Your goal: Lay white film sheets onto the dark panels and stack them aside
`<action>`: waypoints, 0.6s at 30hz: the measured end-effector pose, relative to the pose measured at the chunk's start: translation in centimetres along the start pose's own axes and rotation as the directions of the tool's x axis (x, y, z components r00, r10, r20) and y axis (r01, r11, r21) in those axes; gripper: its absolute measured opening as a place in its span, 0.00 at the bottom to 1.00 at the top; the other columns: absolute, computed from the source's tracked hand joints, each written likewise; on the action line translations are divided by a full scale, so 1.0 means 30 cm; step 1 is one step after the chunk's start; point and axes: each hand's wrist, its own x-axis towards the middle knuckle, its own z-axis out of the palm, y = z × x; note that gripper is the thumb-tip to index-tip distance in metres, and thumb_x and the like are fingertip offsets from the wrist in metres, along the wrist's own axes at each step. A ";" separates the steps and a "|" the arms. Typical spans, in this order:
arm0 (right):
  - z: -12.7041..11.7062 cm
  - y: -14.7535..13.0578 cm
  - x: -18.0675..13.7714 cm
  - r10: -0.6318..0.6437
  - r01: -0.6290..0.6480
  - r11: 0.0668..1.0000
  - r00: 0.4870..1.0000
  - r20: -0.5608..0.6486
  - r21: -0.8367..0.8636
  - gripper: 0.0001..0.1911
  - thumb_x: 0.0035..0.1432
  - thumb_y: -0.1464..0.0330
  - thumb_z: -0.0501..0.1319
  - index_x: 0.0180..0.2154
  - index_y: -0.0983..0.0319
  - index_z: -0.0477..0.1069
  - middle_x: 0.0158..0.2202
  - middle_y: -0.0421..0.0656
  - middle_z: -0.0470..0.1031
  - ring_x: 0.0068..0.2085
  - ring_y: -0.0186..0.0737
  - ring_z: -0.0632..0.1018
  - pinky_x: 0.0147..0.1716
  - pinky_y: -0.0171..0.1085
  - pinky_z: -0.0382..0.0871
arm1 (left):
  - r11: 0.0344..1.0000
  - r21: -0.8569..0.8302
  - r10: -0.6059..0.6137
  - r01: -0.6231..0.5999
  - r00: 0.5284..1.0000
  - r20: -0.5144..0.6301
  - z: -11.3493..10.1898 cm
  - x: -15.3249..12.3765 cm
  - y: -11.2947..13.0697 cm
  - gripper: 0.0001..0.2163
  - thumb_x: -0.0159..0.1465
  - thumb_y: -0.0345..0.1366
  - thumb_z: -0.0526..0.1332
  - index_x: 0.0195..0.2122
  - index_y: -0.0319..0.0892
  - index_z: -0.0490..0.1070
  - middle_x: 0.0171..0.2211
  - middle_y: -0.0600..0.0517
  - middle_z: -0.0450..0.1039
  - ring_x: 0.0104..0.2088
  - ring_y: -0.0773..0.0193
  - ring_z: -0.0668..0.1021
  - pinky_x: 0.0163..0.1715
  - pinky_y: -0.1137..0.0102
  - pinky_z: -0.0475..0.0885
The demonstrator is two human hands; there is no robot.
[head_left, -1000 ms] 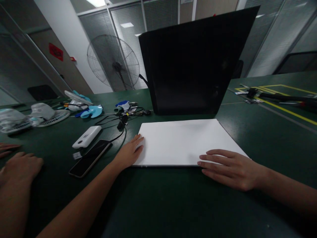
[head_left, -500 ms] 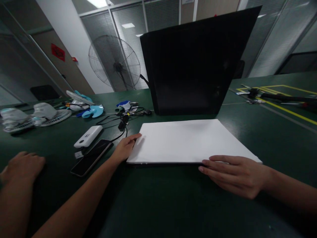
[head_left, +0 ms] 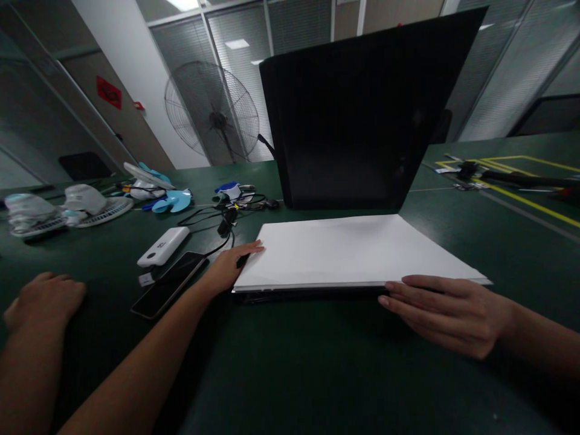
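Note:
In the head view a flat stack of large white sheets [head_left: 344,254] lies before me, with something dark under its front edge. My left hand [head_left: 231,266] is closed on the stack's left edge, its uppermost digit reaching over the top. At the front edge, toward the right corner, my right hand [head_left: 448,314] has its fingers against the sheets, some at the edge and some below it. A thin line divides layers along that edge. Behind the sheets a large black panel [head_left: 362,121] stands tilted.
A phone [head_left: 170,285] and a white power bank [head_left: 164,246] lie left of my arm. Another person's closed hand [head_left: 48,299] rests farther left on the green table [head_left: 290,374]. Cables [head_left: 226,220], small fan parts [head_left: 172,201] and a black rod [head_left: 521,179] lie farther back.
The sheets' front edge and right corner have risen slightly, and layers now show apart there. My right hand has shifted a little to the right. My left hand stays at the left edge.

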 end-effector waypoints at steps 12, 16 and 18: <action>-0.008 0.046 -0.055 0.075 -0.085 0.992 0.992 -0.100 -0.097 0.12 0.61 0.77 0.65 0.47 0.66 0.78 0.58 0.52 0.75 0.60 0.54 0.76 0.50 0.49 0.79 | 1.000 -0.015 -0.012 0.013 0.999 0.032 0.006 0.003 0.017 0.27 0.65 0.45 0.61 0.65 0.48 0.71 0.68 0.52 0.64 0.68 0.51 0.68 0.71 0.53 0.55; 0.021 0.061 -0.072 0.206 -0.219 0.972 0.968 -0.141 -0.087 0.16 0.60 0.75 0.68 0.50 0.67 0.75 0.54 0.54 0.77 0.58 0.54 0.77 0.49 0.50 0.79 | 0.997 -0.039 -0.065 0.065 0.998 0.018 0.003 0.005 0.043 0.27 0.65 0.47 0.60 0.65 0.49 0.71 0.68 0.54 0.63 0.68 0.50 0.69 0.71 0.54 0.56; 0.037 0.061 -0.074 0.257 -0.271 0.956 0.958 -0.127 -0.110 0.18 0.58 0.74 0.70 0.50 0.68 0.75 0.49 0.52 0.79 0.53 0.51 0.79 0.47 0.48 0.79 | 0.996 -0.054 -0.067 0.067 0.998 0.011 0.004 0.005 0.055 0.27 0.65 0.50 0.62 0.64 0.49 0.72 0.68 0.53 0.64 0.67 0.49 0.70 0.71 0.54 0.57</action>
